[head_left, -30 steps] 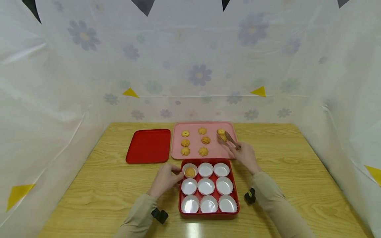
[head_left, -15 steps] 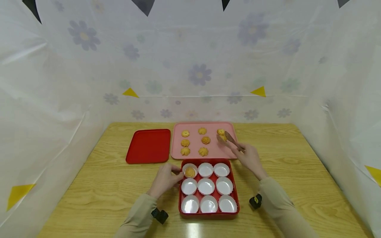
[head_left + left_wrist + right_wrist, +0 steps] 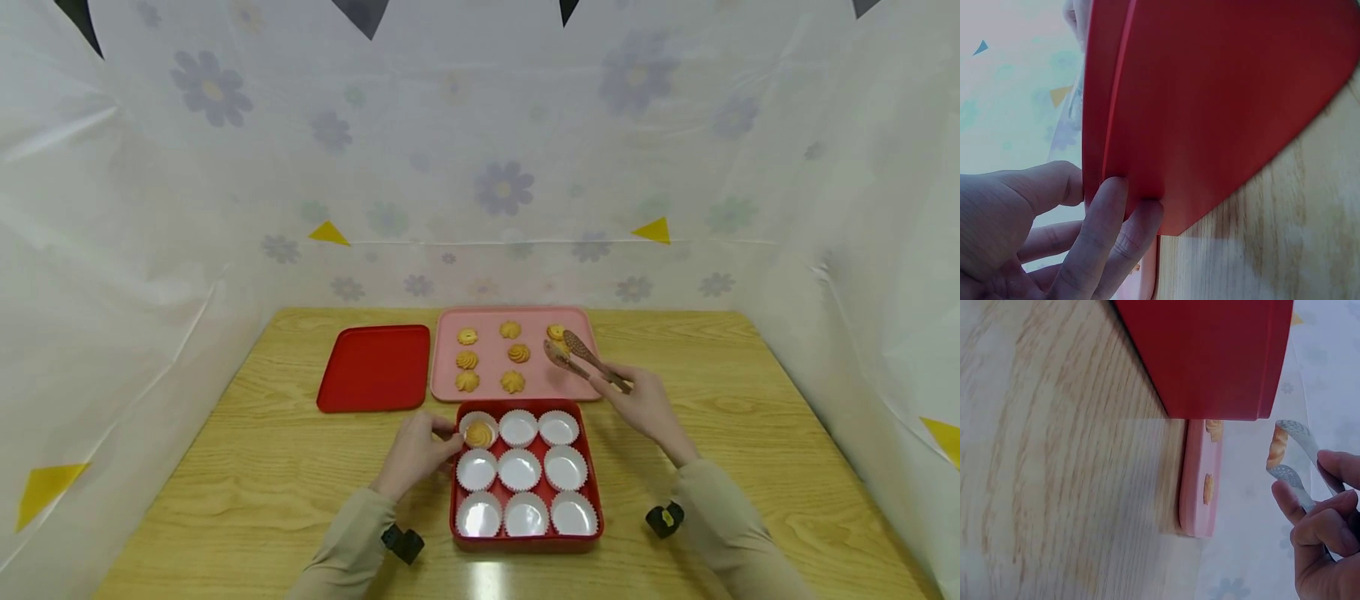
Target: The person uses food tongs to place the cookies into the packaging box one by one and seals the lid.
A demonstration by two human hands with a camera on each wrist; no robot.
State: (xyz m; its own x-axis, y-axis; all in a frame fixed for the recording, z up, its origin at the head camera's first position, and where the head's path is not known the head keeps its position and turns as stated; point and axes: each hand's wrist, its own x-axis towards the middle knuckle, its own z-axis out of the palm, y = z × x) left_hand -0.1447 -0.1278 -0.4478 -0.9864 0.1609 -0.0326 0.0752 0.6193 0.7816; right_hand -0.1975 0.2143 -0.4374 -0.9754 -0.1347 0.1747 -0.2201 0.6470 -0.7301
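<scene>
My right hand holds metal tongs above the right side of a pink tray. In the right wrist view, a cookie is gripped between the tong tips, clear of the tray. My left hand pinches the left wall of a deep red box, thumb at the rim and fingertips against the outside. White paper cups stand in rows inside the box. A swirled cookie sits in the far left cup; the other cups hold nothing.
Several cookies lie spaced out on the pink tray, with a ring cookie just beyond the tongs. A flat red tray lies left of the pink one. White flowered sheeting encloses the wooden table.
My right hand has drawn back toward me and to the right, tilting the tongs and lifting the cookie slightly. The left hand and box have stayed put.
</scene>
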